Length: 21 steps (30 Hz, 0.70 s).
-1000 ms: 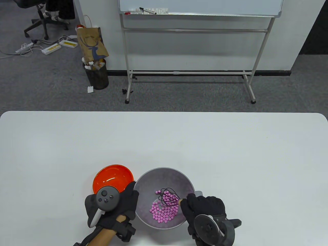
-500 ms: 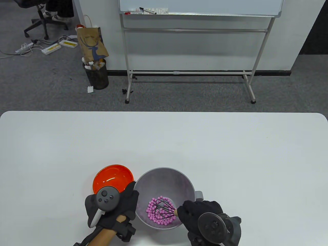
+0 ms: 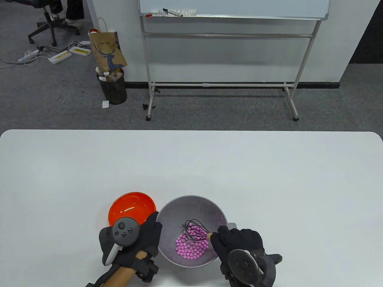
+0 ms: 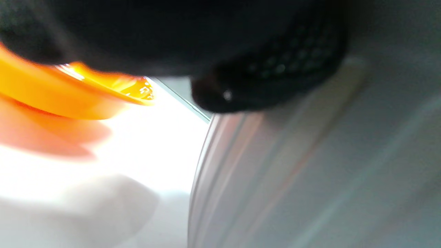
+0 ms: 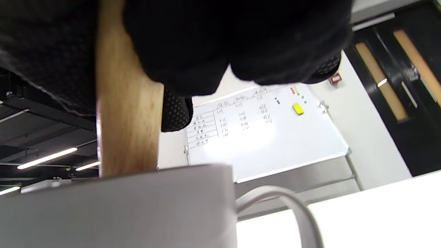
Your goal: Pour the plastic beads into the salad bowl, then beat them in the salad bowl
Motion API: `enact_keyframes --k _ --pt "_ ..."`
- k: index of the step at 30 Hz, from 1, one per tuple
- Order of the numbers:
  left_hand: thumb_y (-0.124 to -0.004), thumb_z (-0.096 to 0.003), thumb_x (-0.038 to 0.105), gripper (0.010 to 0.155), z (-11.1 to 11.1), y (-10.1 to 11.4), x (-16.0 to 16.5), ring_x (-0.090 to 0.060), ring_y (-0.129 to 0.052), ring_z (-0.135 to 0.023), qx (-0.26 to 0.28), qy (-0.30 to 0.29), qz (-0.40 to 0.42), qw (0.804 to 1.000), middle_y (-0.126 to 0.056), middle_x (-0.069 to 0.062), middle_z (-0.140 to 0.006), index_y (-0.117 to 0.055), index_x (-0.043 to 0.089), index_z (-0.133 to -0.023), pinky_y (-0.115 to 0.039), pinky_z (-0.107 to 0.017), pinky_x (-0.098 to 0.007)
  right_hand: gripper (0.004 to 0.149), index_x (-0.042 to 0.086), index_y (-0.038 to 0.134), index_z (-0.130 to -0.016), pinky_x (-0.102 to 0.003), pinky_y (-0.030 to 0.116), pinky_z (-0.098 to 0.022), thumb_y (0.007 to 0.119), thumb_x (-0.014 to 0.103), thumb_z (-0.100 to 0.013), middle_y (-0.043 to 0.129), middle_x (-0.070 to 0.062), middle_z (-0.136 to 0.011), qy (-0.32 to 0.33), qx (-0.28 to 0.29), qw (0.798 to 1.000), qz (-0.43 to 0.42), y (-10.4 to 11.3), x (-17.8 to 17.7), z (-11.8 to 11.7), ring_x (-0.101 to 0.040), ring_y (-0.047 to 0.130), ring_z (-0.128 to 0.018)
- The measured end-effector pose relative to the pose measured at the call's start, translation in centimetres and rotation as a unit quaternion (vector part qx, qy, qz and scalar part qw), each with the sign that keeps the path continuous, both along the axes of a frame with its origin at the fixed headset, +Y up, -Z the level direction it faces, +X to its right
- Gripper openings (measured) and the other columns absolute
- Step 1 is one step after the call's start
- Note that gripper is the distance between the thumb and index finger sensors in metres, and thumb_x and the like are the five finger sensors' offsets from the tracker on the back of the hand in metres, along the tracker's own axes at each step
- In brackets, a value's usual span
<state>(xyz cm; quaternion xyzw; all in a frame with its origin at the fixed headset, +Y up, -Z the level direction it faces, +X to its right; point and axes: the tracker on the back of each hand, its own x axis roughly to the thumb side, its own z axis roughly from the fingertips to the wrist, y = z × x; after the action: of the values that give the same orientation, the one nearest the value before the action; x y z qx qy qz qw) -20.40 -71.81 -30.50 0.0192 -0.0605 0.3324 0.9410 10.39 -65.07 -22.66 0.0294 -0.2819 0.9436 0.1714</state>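
Gripping the wooden handle of the black wire whisk with my right hand, fingers curled round it, its loops sitting among the pink plastic beads heaped in the grey salad bowl. My left hand is resting straight-fingered against the bowl's outer wall, beside the orange bowl.

- Right hand w/ whisk has swung back up toward the far side of the salad bowl, after dipping to the near-left part half a sec ago.
- Whisk head now sits on the far-right edge of the bead pile, not over its middle.
- Beads have been pushed around: pile now lies more to the near-centre of the bowl floor.
- Person's feet by the chair, far left bkgd, have shifted.
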Motion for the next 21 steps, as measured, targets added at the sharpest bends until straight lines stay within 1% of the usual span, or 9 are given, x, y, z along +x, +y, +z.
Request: enact_keyframes --k 6,11,14,17,19,20,21 --pt "-0.068 -0.05 0.044 0.055 0.0 0.0 0.0 -0.005 -0.099 -0.001 0.0 0.001 -0.002 1.0 -0.104 0.009 -0.023 -0.076 0.012 -0.094 -0.092 -0.021 -0.035 0.043 0.018 0.104 -0.058 -0.045 0.082 -0.048 0.099 0.052 -0.034 0.099 -0.002 -0.021 0.005 0.005 1.0 0.021 0.9 -0.1 0.8 -0.024 0.096 -0.015" --pt "-0.068 -0.05 0.044 0.055 0.0 0.0 0.0 -0.005 -0.099 -0.001 0.0 0.001 -0.002 1.0 -0.104 0.009 -0.023 -0.076 0.012 -0.094 -0.092 -0.021 -0.035 0.043 0.016 0.105 -0.056 -0.044 0.083 -0.046 0.1 0.052 -0.033 0.098 -0.002 -0.018 0.032 -0.018 0.999 0.007 1.4 -0.4 1.2 -0.023 0.095 -0.012" --pt "-0.068 -0.0499 0.044 0.055 0.0 0.0 0.0 -0.005 -0.099 -0.001 0.0 0.001 -0.002 1.0 -0.104 0.009 -0.023 -0.076 0.012 -0.094 -0.092 -0.021 -0.035 0.043 0.016 0.105 -0.056 -0.043 0.083 -0.046 0.1 0.052 -0.033 0.098 -0.001 -0.018 0.054 -0.054 0.996 -0.037 1.2 0.0 0.8 -0.023 0.095 -0.011" --pt "-0.068 -0.0499 0.044 0.055 0.0 0.0 0.0 -0.005 -0.099 -0.001 0.0 0.001 -0.001 1.0 -0.104 0.009 -0.023 -0.076 0.012 -0.093 -0.092 -0.021 -0.035 0.043 0.016 0.104 -0.057 -0.044 0.083 -0.046 0.099 0.052 -0.034 0.098 -0.001 -0.019 0.069 -0.074 0.992 -0.073 0.6 0.1 0.3 -0.023 0.095 -0.012" --pt "-0.068 -0.0499 0.044 0.055 0.0 0.0 0.0 -0.005 -0.099 -0.001 0.001 0.001 -0.001 1.0 -0.104 0.009 -0.023 -0.076 0.012 -0.093 -0.092 -0.021 -0.035 0.043 0.016 0.104 -0.058 -0.044 0.082 -0.047 0.099 0.052 -0.035 0.098 -0.001 -0.021 0.066 -0.075 0.991 -0.092 -0.1 0.0 0.0 -0.023 0.095 -0.014" --pt "-0.068 -0.0499 0.044 0.055 0.0 0.0 0.0 -0.005 -0.099 -0.001 0.001 0.0 -0.001 1.0 -0.104 0.009 -0.023 -0.076 0.012 -0.093 -0.092 -0.021 -0.035 0.043 0.017 0.104 -0.059 -0.044 0.082 -0.048 0.098 0.052 -0.035 0.099 -0.001 -0.022 0.057 -0.063 0.993 -0.086 -0.3 0.0 -0.1 -0.023 0.096 -0.015" --pt "-0.068 -0.0499 0.044 0.055 0.0 0.0 0.0 -0.006 -0.099 -0.001 0.001 0.0 0.0 1.0 -0.104 0.009 -0.023 -0.076 0.012 -0.093 -0.092 -0.021 -0.035 0.043 0.018 0.103 -0.06 -0.044 0.082 -0.049 0.098 0.053 -0.035 0.099 0.0 -0.023 0.053 -0.063 0.993 -0.081 -0.4 0.0 -0.2 -0.022 0.096 -0.016"
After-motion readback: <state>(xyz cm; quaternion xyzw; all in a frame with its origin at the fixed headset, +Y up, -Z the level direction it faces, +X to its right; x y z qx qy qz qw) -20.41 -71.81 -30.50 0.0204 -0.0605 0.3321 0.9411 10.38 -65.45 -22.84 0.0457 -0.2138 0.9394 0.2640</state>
